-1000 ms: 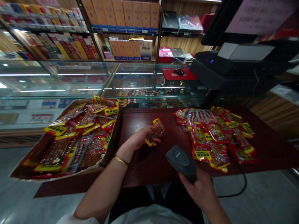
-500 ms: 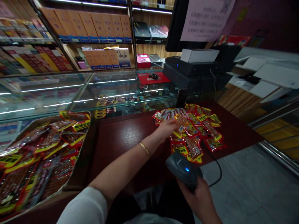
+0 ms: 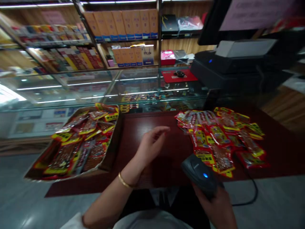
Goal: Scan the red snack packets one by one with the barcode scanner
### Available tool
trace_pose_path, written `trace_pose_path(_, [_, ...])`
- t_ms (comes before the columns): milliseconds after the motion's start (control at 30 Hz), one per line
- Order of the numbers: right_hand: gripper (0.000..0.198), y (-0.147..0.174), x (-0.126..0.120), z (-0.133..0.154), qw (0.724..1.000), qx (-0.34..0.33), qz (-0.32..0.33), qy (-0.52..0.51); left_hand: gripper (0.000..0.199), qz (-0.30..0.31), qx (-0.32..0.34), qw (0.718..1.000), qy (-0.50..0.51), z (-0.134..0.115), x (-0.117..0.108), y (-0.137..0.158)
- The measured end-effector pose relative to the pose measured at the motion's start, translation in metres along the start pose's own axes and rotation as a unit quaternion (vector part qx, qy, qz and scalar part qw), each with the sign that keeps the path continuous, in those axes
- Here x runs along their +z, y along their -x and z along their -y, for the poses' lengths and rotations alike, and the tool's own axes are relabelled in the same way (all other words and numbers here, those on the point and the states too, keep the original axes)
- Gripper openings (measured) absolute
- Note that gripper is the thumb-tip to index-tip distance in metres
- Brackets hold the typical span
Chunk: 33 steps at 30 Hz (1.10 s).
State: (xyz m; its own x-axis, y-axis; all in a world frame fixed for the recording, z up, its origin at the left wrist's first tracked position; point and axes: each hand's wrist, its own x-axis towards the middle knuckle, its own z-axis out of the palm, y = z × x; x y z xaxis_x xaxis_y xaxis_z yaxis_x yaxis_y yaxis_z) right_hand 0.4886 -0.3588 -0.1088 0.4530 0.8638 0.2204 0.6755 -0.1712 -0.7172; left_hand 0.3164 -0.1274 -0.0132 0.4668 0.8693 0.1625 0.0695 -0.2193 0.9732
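Observation:
My left hand (image 3: 152, 144) hovers over the bare middle of the dark red table, fingers loosely bent and apart, with nothing in it. A gold bangle circles that wrist. In my right hand (image 3: 218, 203) is a dark barcode scanner (image 3: 199, 175) with a lit blue light, its cable trailing off to the right. Beyond the scanner lies a spread pile of red and yellow snack packets (image 3: 219, 136). To the left stands an open cardboard box (image 3: 111, 149) full of similar packets (image 3: 83, 136).
A glass display counter (image 3: 95, 84) runs behind the table (image 3: 133, 127). On it are a red mouse pad (image 3: 188, 76) with a mouse (image 3: 178, 73) and a dark till machine (image 3: 226, 71) under a monitor. Shelves with orange boxes (image 3: 128, 25) line the back wall.
My left hand has let go of a snack packet on the pile and drawn back to the left. The view has turned left. My right hand still holds the scanner.

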Motion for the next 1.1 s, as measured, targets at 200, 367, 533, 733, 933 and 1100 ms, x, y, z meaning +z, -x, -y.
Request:
trace_pose_path(200, [0.036,-0.011,0.018,-0.030,0.994,-0.056,0.042,0.084,0.034,-0.260,-0.087,0.864,-0.421,-0.022,-0.172,0.087])
trace_pose_path(367, [0.036,-0.018,0.024,-0.025,0.989,-0.109,0.046,0.086,0.047,-0.102,-0.294,0.696,-0.647,-0.009,-0.232,0.106])
trace_pose_path(533, [0.031,-0.013,0.022,-0.022,0.989,-0.114,0.054,0.076,0.037,-0.030,-0.332,0.660,-0.673,0.001,-0.236,0.098])
trace_pose_path(733, [0.031,-0.007,0.016,-0.031,0.993,-0.084,0.030,0.077,0.032,-0.130,-0.294,0.719,-0.616,-0.028,-0.229,0.111])
trace_pose_path(933, [0.035,-0.009,0.020,-0.020,0.993,-0.084,0.017,0.085,0.038,-0.211,-0.119,0.955,-0.173,-0.038,-0.149,0.076])
trace_pose_path(1100, [0.035,-0.015,0.014,0.005,0.992,-0.108,0.003,0.058,0.043,0.010,-0.276,0.926,0.257,0.003,-0.077,0.000])
